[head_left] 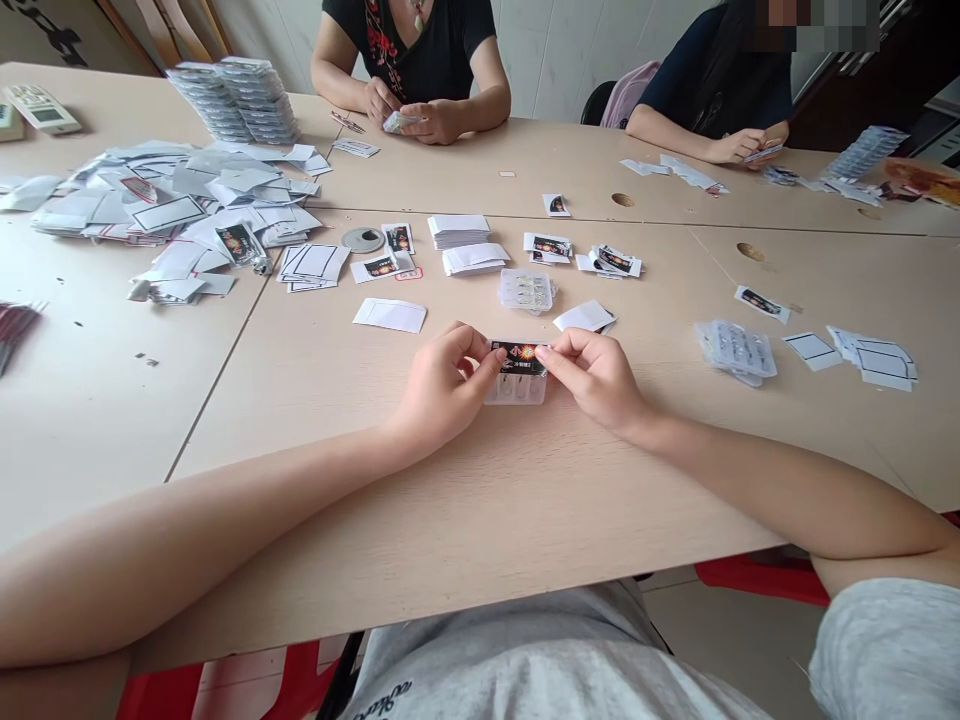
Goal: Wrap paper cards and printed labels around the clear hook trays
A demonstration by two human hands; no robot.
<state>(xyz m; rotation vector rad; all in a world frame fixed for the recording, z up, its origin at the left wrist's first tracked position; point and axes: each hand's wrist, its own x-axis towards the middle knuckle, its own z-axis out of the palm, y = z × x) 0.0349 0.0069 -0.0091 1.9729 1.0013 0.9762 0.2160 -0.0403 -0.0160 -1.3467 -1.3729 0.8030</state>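
Pinching black label over clear box, near centre | person's left hand clamped on left end, right hand on right | far part covered; ends' flatness unclear

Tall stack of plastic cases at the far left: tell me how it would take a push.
The tall stack of plastic cases would probably topple or slide apart: it is many thin layers high, with uneven edges and no band visible. The shiny surfaces suggest the layers may be slippery. Each case is likely stiff, since the layers look flat rather than sagging.
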